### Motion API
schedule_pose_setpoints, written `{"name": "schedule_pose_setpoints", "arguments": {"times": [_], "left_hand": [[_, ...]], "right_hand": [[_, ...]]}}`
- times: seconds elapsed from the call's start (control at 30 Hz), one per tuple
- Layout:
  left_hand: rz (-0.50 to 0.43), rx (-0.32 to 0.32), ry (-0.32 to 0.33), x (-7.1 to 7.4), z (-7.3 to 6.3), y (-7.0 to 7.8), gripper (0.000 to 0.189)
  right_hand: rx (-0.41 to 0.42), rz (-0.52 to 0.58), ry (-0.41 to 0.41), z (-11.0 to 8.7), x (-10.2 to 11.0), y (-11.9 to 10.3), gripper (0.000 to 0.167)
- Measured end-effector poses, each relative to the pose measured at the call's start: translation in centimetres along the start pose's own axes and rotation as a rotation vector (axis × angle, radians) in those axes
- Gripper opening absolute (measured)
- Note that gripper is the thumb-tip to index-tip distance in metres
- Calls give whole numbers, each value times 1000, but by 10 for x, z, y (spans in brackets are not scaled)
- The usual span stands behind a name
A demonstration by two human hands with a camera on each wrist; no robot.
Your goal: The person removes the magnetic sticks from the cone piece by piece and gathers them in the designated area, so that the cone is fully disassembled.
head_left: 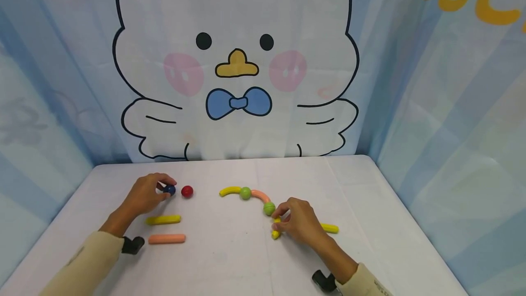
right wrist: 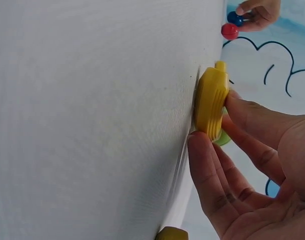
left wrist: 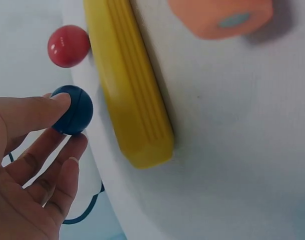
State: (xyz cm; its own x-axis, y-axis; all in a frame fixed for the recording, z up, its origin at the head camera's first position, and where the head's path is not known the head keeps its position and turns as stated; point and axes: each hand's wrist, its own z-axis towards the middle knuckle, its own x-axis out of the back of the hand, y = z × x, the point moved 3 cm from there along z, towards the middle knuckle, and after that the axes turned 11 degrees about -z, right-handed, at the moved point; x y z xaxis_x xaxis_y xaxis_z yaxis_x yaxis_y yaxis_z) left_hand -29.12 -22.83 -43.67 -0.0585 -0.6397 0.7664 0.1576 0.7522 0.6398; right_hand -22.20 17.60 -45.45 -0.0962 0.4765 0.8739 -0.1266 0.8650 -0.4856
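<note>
My left hand (head_left: 144,194) pinches a dark blue ball (left wrist: 75,112) between thumb and fingers at the table's back left. Just right of it sits a glossy red ball (head_left: 187,191). My right hand (head_left: 302,221) holds a short yellow ribbed stick (right wrist: 210,105) between thumb and fingertips, low over the cloth. That stick's far end comes close to a green ball (head_left: 269,208). From there a curved orange stick (head_left: 260,195), another green ball (head_left: 245,193) and a curved yellow stick (head_left: 230,190) run on in a line to the left.
A straight yellow stick (head_left: 163,219) and an orange stick (head_left: 166,239) lie beside my left forearm. One more yellow stick (head_left: 329,228) shows partly behind my right hand. The white-covered table (head_left: 230,264) ends at a printed curtain (head_left: 238,136) at the back.
</note>
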Motion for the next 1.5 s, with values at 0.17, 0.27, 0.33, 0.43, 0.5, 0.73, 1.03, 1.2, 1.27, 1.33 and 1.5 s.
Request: {"name": "schedule_pose_setpoints", "arguments": {"times": [0.17,0.27,0.33,0.43,0.5,0.73,1.03,1.2,1.27,1.33,1.5], "left_hand": [[7,-12,0,0,3,-5,34],[8,-8,0,1,3,-8,34],[10,-1,1,2,4,-11,34],[13,8,1,3,5,-14,34],[16,6,1,3,6,-15,35],[25,-12,8,3,8,-17,36],[64,-18,36,4,4,-12,40],[126,-128,124,1,-1,10,39],[142,-192,158,-3,-4,22,38],[149,-247,177,-8,-7,35,38],[140,-341,175,-26,-12,69,37]], "right_hand": [[3,2,0,0,0,0,17],[3,7,-2,0,0,0,17],[1,12,-6,0,0,1,17],[-3,14,-9,0,-1,1,17],[-3,11,-9,0,-1,2,17],[1,4,-3,0,-1,1,17],[20,5,-4,0,-1,1,17],[10,0,-12,0,-1,0,17],[5,-2,-15,0,-1,0,17],[1,-3,-18,-1,0,0,17],[2,12,-18,-1,1,-1,18]]}}
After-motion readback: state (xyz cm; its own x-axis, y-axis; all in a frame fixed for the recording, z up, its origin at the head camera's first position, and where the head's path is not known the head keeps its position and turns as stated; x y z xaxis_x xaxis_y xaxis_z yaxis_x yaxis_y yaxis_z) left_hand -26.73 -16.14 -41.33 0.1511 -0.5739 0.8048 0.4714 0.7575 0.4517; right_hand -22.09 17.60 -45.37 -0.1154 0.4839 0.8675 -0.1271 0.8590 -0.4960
